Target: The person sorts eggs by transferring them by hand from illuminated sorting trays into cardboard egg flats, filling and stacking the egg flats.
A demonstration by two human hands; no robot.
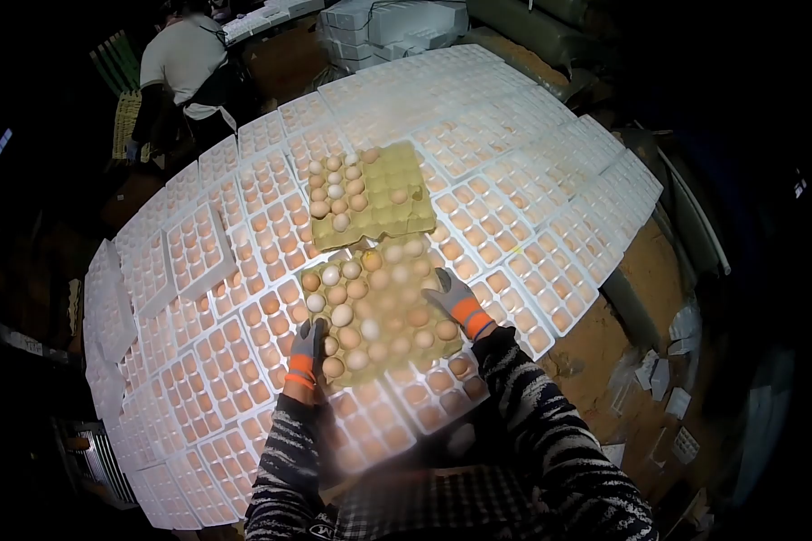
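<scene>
Across a wide table (550, 153) of white egg cartons (207, 361), a full cardboard egg tray (379, 316) sits near centre, w/ a half-filled tray (370, 194) just beyond. Left hand (307, 352) & right hand (456, 302), gloved, fingers closed on opposite tray edges. Likely heavy, floppy, fragile: support from below, both sides

Bright centre glare — dark, warped edges

Second egg tray (370, 194) blocks far side; white cartons (532, 189) surround; air above open.
</scene>
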